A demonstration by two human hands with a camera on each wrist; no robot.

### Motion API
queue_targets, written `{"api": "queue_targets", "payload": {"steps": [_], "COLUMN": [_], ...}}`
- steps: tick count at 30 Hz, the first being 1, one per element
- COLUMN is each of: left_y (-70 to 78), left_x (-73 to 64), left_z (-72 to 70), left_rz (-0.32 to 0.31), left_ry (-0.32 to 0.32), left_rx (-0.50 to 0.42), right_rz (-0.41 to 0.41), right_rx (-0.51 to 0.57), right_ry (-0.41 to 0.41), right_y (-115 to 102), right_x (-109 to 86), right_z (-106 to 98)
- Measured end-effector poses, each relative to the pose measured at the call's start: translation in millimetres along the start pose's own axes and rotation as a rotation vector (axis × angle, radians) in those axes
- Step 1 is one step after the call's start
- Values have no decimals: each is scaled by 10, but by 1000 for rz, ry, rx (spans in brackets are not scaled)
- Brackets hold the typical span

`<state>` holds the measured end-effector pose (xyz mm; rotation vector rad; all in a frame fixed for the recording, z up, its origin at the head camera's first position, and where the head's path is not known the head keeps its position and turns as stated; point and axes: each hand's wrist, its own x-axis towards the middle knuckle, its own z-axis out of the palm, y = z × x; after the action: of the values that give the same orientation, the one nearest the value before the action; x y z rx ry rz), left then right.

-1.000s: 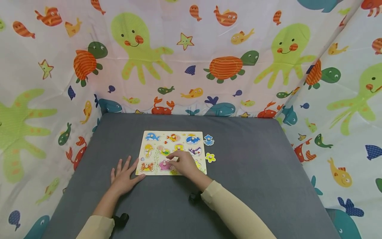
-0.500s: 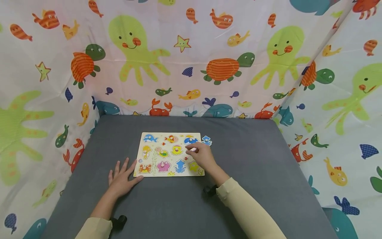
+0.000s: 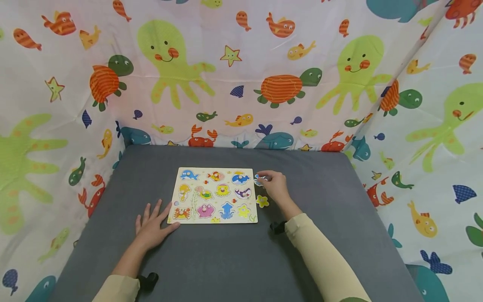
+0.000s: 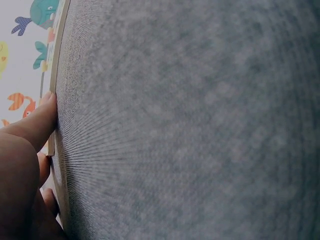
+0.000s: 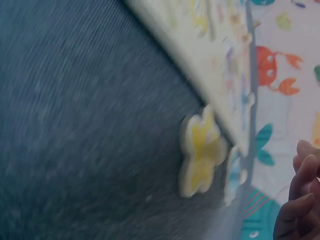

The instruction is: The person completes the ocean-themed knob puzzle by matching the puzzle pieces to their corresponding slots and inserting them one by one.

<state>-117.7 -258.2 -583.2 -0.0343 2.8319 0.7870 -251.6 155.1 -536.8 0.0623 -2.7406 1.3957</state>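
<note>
A wooden peg puzzle board (image 3: 200, 171) with sea-animal pictures and several knobbed pieces lies on the grey table. My left hand (image 3: 152, 228) rests flat with spread fingers at its near left corner; in the left wrist view, a fingertip (image 4: 50, 100) touches the board's edge. My right hand (image 3: 277, 188) hovers just right of the board, over a blue squid puzzle piece (image 5: 233, 175) that it partly covers in the head view. Its fingers are bent loosely and show apart from the piece in the right wrist view. A yellow star puzzle piece (image 3: 262, 201) lies nearer me.
Patterned sea-animal curtains (image 3: 234, 75) stand along the back and both sides of the table (image 3: 211, 264). Grey cloth stretches around the board. A black wrist camera (image 3: 149, 281) sits under each forearm.
My right hand has moved right, from over the board's lower middle, across its right part, to the blue squid piece. My left hand stays at the corner. The view shifted slightly.
</note>
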Motion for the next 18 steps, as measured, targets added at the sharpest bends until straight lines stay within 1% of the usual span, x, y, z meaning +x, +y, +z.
{"api": "queue_targets", "payload": {"steps": [8, 12, 18], "left_y": [-17, -17, -8], "left_x": [13, 22, 16], "left_z": [5, 0, -9], "left_rz": [-6, -9, -19], "left_ry": [-7, -11, -13], "left_rx": [12, 13, 6], "right_rz": [93, 134, 184], "right_rx": [-24, -32, -40], "right_ry": [10, 22, 15], "right_y": [247, 297, 332], "right_x": [170, 222, 258], "right_z": [46, 82, 144]}}
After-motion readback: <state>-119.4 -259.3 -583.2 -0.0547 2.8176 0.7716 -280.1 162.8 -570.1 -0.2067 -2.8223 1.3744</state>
